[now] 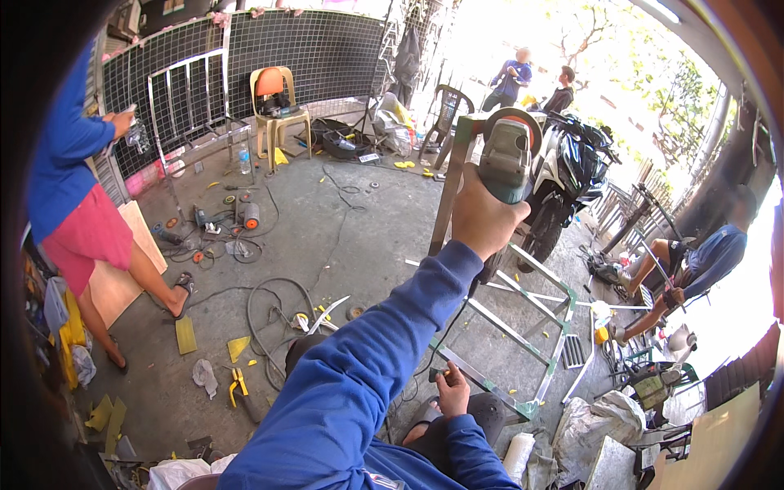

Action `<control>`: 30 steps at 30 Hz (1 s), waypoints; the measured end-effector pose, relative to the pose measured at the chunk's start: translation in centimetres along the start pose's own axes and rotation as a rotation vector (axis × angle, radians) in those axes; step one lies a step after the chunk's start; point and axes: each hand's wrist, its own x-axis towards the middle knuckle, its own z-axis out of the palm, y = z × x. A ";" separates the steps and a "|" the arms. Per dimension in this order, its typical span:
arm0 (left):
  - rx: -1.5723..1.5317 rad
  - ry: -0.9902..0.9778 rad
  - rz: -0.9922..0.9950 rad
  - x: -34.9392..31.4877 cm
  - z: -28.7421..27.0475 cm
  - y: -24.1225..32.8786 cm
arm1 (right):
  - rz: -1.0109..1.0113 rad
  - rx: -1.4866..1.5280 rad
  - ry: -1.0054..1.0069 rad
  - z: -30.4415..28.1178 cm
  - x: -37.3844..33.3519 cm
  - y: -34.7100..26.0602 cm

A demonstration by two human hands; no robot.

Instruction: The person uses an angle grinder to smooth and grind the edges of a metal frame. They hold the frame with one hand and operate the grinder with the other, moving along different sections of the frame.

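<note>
My left hand (483,214) is closed around an angle grinder (508,159) with a grey and green body, held up and away from me at arm's length. Its orange-red disc (532,124) is beside the top of an upright metal post (451,184). Low in front of me, my right hand (452,389) has curled fingers next to a small dark green piece; what it grips is hard to make out. It is close to a bar of a ladder-like metal frame (500,325) with green patches at its joints. A black cord (452,322) hangs below the grinder.
Left stands a person in a blue top (69,155); right, another sits holding a metal bar (653,322). A motorcycle (563,167) stands beyond the frame. Pliers (238,384), power tools (208,220) and cables lie on the floor. A beige chair (278,122) stands behind.
</note>
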 end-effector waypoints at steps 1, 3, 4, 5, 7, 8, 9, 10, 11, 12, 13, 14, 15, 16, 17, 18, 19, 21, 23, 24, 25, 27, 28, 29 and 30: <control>-0.030 0.011 0.010 0.0 0.0 -0.1 | -0.010 0.012 -0.003 0.0 0.0 0.1; -0.097 0.054 0.085 -0.2 0.2 -0.4 | 0.017 0.063 0.008 0.0 0.1 0.2; -0.114 0.070 0.109 -0.2 0.3 -0.6 | -0.015 0.102 0.013 0.0 0.2 0.3; -0.095 0.079 0.107 -0.3 0.4 -0.7 | -0.026 0.149 0.019 0.1 0.2 0.3; -0.096 0.067 0.096 -0.2 0.4 -0.9 | -0.024 0.163 0.011 0.1 0.1 0.4; -0.118 0.045 0.086 -0.1 0.4 -1.0 | -0.011 0.128 -0.003 0.0 0.1 0.4; -0.156 0.037 0.079 -0.1 0.5 -1.0 | 0.000 0.098 -0.011 -0.1 0.1 0.5; -0.141 0.044 0.081 -0.2 0.5 -1.0 | -0.003 0.084 -0.015 -0.1 0.1 0.5; -0.141 0.064 0.084 -0.3 0.5 -1.0 | -0.005 0.075 -0.013 -0.1 0.1 0.6; -0.142 0.082 0.090 -0.4 0.6 -1.0 | 0.008 0.080 -0.008 -0.1 0.1 0.6; -0.135 0.092 0.098 -0.6 0.6 -1.1 | -0.010 0.076 -0.001 -0.1 0.2 0.5; -0.128 0.102 0.101 -0.7 0.5 -1.1 | -0.006 0.083 0.007 -0.1 0.2 0.5; -0.106 0.085 0.043 -0.8 0.5 -1.1 | 0.032 0.094 0.009 -0.1 0.2 0.4; -0.121 0.090 0.080 -0.8 0.6 -1.1 | -0.005 0.064 0.008 -0.2 0.2 0.3; -0.121 0.071 0.052 -0.8 0.6 -1.1 | -0.007 0.036 0.000 -0.2 0.1 0.1; -0.136 0.076 0.059 -0.8 0.6 -1.1 | 0.023 0.003 -0.001 -0.2 0.0 -0.1; -0.140 0.076 0.055 -0.8 0.6 -1.1 | -0.010 0.020 -0.008 -0.3 -0.1 -0.2; -0.173 0.088 0.092 -0.8 0.6 -1.0 | -0.012 0.050 0.005 -0.2 -0.2 -0.6; -0.189 0.115 0.128 -1.0 0.6 -0.9 | -0.008 0.127 0.016 -0.2 -0.2 -0.9; -0.191 0.117 0.127 -1.0 0.5 -0.9 | 0.007 0.183 0.012 -0.2 -0.3 -1.0; -0.177 0.092 0.088 -1.0 0.5 -0.8 | 0.012 0.141 0.009 -0.2 -0.3 -1.0; -0.168 0.073 0.062 -0.9 0.4 -0.8 | 0.051 0.089 -0.015 -0.3 -0.3 -0.9; -0.158 0.073 0.054 -0.9 0.4 -0.8 | -0.012 0.035 -0.013 -0.3 -0.3 -0.7; -0.144 0.079 0.057 -0.9 0.4 -0.8 | -0.004 0.047 -0.010 -0.3 -0.3 -0.6; -0.156 0.098 0.099 -1.0 0.3 -0.9 | 0.005 0.058 -0.004 -0.4 -0.2 -0.5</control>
